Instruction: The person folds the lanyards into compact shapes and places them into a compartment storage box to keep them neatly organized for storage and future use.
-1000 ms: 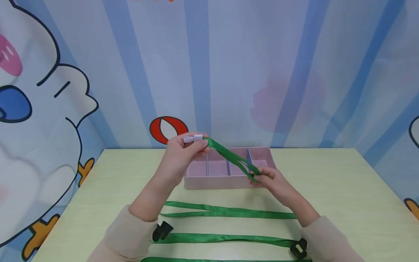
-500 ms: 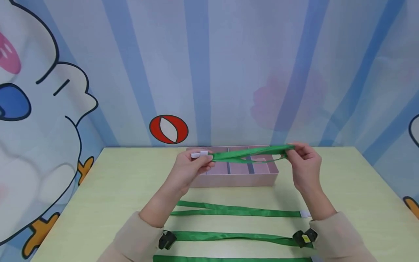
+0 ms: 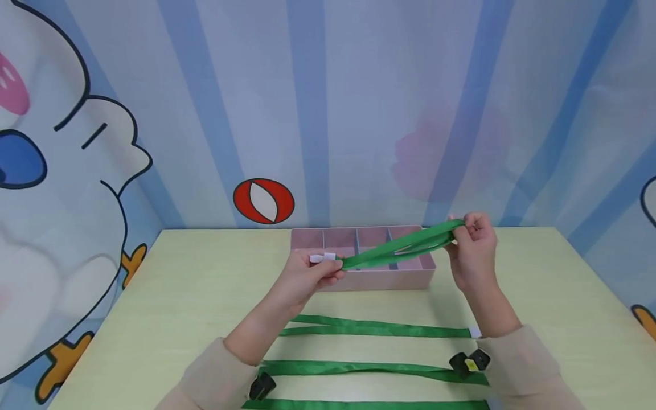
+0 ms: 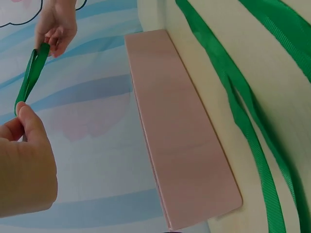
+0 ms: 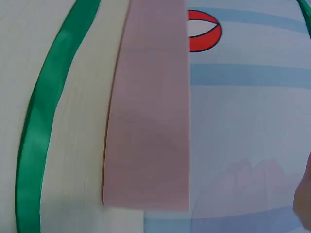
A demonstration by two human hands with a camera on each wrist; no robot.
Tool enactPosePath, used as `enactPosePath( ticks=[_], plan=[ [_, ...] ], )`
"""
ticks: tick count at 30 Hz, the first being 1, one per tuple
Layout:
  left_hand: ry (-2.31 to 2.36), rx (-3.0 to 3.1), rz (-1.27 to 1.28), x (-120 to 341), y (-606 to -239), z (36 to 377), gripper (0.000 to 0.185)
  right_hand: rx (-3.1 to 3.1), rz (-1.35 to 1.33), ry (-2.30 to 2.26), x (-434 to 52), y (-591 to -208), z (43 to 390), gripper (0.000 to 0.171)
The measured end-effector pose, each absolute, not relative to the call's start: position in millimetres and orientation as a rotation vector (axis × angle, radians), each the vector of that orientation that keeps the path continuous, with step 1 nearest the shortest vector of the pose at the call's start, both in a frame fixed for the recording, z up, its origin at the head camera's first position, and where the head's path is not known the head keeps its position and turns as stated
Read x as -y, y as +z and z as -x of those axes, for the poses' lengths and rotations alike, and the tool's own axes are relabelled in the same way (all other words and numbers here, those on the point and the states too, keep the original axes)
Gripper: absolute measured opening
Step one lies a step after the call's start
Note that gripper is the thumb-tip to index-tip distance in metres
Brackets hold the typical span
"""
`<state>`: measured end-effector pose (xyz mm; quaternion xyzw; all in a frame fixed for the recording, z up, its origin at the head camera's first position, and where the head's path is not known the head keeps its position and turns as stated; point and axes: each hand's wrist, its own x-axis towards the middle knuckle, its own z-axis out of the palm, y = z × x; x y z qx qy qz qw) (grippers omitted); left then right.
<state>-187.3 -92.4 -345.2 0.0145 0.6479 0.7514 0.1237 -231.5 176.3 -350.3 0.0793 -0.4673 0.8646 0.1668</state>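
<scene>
A folded green lanyard [image 3: 394, 247] is stretched in the air between both hands, above a pink divided box [image 3: 410, 278]. My left hand [image 3: 312, 273] pinches its lower end, where a white clip [image 3: 323, 257] sticks out. My right hand [image 3: 474, 242] pinches the higher end, over the box's right side. In the left wrist view the lanyard [image 4: 30, 77] runs from my left thumb [image 4: 29, 126] up to the right hand [image 4: 56, 24]. The right wrist view shows the box's wall [image 5: 150, 116] and a green strap [image 5: 43, 126] on the table.
Three more green lanyards lie flat across the pale green table [image 3: 538, 296] in front of the box: one [image 3: 374, 327] nearest it, one [image 3: 359, 370] with black clips [image 3: 468, 361], one [image 3: 359, 405] at the bottom edge. A cartoon-printed backdrop stands behind.
My left hand has come down to the box's front with the clip end. My right hand swung from low at the box's front up to the right, so the lanyard is now pulled out straight.
</scene>
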Motion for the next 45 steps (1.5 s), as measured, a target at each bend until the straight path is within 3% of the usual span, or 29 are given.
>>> enactPosePath(
  ticks=[5, 13, 16, 21, 24, 29, 35, 41, 45],
  plan=[
    [2.162, -1.865, -0.017, 92.0, -351.7, 182.9, 0.02, 1.156, -0.529, 2.698, -176.4, -352.4, 232.8, 0.007],
    [2.141, -1.81, -0.022, 86.9, -357.4, 179.4, 0.022, 0.703, -1.208, 3.026, -180.3, -360.5, 240.8, 0.034],
    [2.147, -1.805, -0.014, 85.9, -358.1, 179.1, 0.021, 0.802, -1.097, 2.959, -180.5, -359.1, 237.7, 0.033],
    [2.155, -1.846, -0.024, 88.8, -356.6, 181.2, 0.022, 1.188, -0.627, 2.74, -180.0, -354.9, 232.6, 0.029],
    [2.205, -1.902, 0.006, 95.1, -352.7, 186.0, 0.022, 1.502, -0.56, 2.634, -186.2, -356.6, 231.9, 0.025],
    [2.3, -1.969, 0.043, 107.7, -343.4, 195.5, 0.023, 2.088, -0.928, 2.326, -205.9, -363.5, 231.6, 0.024],
    [2.283, -2.0, 0.033, 116.0, -338.8, 198.8, 0.024, 2.355, -1.33, 2.06, -224.6, -359.3, 233.7, 0.02],
    [2.279, -2.037, 0.012, 121.4, -339.7, 198.5, 0.024, 2.263, -1.537, 2.193, -233.2, -354.1, 231.6, 0.016],
    [2.269, -2.046, 0.0, 120.4, -340.9, 198.2, 0.024, 2.183, -1.458, 2.299, -231.2, -357.5, 230.7, 0.026]
  ],
)
